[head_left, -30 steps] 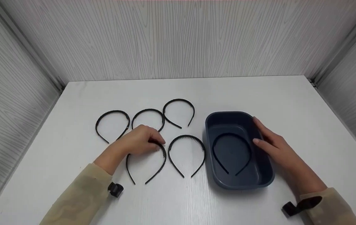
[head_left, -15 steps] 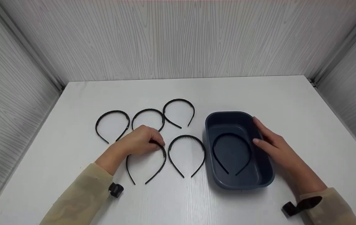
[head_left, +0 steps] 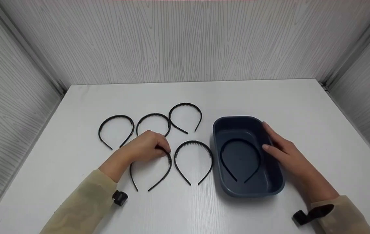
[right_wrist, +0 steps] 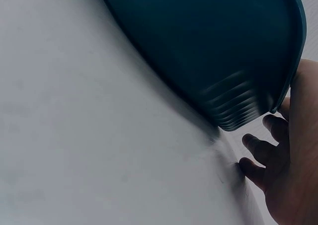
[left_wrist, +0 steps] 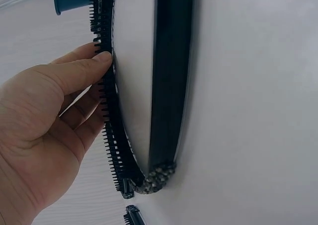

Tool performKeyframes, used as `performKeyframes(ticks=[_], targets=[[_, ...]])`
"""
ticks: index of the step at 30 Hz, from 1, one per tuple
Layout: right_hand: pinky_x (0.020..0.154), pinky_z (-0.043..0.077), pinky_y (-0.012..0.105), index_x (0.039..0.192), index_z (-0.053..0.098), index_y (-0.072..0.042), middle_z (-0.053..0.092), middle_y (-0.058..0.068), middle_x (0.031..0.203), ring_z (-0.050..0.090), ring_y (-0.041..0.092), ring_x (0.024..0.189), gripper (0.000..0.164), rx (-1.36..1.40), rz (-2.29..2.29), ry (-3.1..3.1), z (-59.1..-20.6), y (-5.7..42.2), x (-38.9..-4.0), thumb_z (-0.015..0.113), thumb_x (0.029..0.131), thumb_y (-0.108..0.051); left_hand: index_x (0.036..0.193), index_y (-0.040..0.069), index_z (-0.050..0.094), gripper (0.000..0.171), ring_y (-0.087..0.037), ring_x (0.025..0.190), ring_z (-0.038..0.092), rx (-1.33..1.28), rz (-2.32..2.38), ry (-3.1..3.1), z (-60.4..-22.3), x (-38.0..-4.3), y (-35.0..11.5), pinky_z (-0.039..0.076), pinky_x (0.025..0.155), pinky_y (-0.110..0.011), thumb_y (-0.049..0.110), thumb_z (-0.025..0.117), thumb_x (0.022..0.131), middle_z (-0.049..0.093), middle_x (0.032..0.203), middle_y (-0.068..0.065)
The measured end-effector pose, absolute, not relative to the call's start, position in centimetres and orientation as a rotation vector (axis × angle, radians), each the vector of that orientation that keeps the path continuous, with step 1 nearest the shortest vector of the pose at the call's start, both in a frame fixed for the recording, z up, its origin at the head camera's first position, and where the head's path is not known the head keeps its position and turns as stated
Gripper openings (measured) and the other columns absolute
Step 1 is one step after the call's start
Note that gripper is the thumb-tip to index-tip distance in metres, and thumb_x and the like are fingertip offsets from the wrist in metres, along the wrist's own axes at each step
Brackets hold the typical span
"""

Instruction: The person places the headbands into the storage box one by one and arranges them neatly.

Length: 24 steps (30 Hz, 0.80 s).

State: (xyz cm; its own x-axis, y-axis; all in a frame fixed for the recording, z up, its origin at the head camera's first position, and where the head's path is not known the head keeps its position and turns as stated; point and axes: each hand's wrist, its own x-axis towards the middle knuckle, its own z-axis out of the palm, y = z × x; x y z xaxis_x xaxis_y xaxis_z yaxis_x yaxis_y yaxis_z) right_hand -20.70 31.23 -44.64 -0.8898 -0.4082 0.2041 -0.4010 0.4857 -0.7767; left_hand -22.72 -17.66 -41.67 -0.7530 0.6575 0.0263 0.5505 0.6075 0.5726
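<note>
While the left hand (head_left: 146,146) pinches a headband (head_left: 159,169), white table (head_left: 204,97) meets grey panelled walls (head_left: 185,42).

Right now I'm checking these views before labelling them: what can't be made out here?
- Head view: the left hand covers the top of the headband it grips.
- Right wrist view: the bin shows only its outer wall; its inside is hidden.
- Right wrist view: the right hand is cut by the frame edge.

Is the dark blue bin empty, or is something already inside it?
Not empty: one black headband lies flat on the floor of the bin.
</note>
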Motion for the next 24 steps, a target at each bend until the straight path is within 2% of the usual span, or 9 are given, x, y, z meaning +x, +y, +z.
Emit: performKeyframes(ticks=[11, 24], targets=[[0.119, 0.021, 0.011, 0.17, 0.024, -0.03, 0.023, -0.003, 0.174, 0.02, 0.014, 0.159, 0.068, -0.748, -1.408, 2.708, -44.8, 31.3, -20.7, 0.056, 0.111, -0.018, 0.1, 0.009, 0.086, 0.018, -0.019, 0.102, 0.073, 1.024, 0.855, 2.629, -41.5, -22.5, -17.7, 0.058, 0.093, -0.037, -0.004, 0.076, 0.093, 0.079, 0.102, 0.0], [0.118, 0.02, 0.01, 0.17, 0.023, -0.03, 0.023, -0.003, 0.174, 0.02, 0.016, 0.16, 0.067, -0.725, -1.388, 2.72, -44.8, 31.3, -20.7, 0.055, 0.112, -0.021, 0.101, 0.011, 0.086, 0.015, -0.02, 0.105, 0.071, 0.999, 0.839, 2.648, -40.6, -22.2, -18.1, 0.056, 0.096, -0.04, 0.002, 0.076, 0.095, 0.078, 0.104, 0.002]])
